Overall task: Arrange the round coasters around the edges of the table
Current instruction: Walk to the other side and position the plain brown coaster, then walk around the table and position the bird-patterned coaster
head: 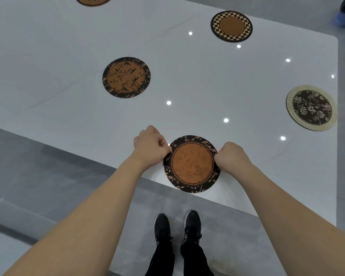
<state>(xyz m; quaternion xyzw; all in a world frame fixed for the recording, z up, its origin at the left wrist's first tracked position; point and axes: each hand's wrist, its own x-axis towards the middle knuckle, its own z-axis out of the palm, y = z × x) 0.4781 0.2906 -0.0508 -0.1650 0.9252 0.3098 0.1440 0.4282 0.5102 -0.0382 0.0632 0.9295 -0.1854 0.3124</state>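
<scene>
Leaf-bordered coaster (192,163): flat on the white table (68,56) at its near edge, between the two hands.
Left hand (150,146): fingers curled in, pinching the coaster's left rim.
Right hand (232,156): likewise curled, pinching the right rim.
Bird-and-branch coaster (126,77): further in, left of centre, well apart from the hands.
Checkered coaster (231,26): far right.
Floral coaster (311,107): at the right edge.
Fifth coaster (93,0): far edge, mostly cut off.
Black shoes (177,228): on the grey floor below the near edge.
</scene>
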